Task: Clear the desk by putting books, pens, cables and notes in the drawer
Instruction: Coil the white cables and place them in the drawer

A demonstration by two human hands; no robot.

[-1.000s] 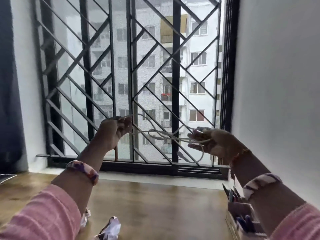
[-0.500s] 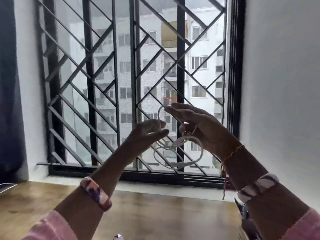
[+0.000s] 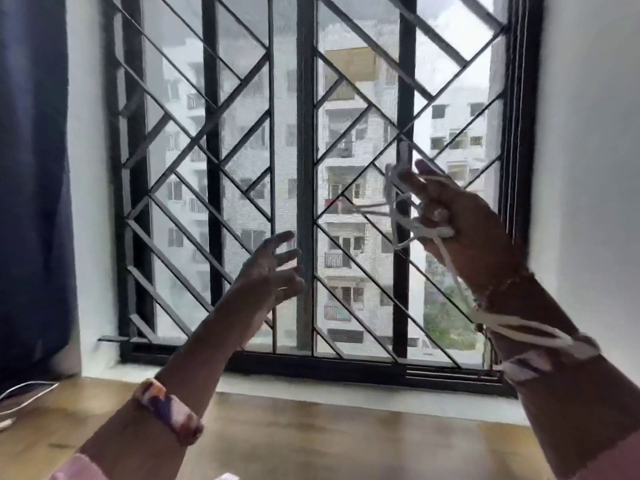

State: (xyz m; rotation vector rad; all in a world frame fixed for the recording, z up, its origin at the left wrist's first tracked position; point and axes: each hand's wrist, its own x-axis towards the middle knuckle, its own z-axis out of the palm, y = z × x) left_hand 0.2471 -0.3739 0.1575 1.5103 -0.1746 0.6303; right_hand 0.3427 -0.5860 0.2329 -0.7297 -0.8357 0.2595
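Note:
A white cable (image 3: 403, 216) is looped in coils around the fingers of my right hand (image 3: 460, 223), which holds it raised in front of the window at the right. One strand of the cable runs down along my right forearm to the wrist. My left hand (image 3: 273, 268) is lower and to the left, apart from the cable, its fingers spread and holding nothing. Both hands are well above the wooden desk (image 3: 311, 431).
A barred window (image 3: 304, 168) fills the back, with a dark blue curtain (image 3: 31, 185) at the left and a white wall at the right. Another white cable (image 3: 24, 393) lies at the desk's far left edge. A scrap of white paper (image 3: 227, 477) peeks in at the bottom.
My left hand has let go of the cable and dropped down to the left. My right hand has risen to the right with the coils around its fingers. The view tilted upward.

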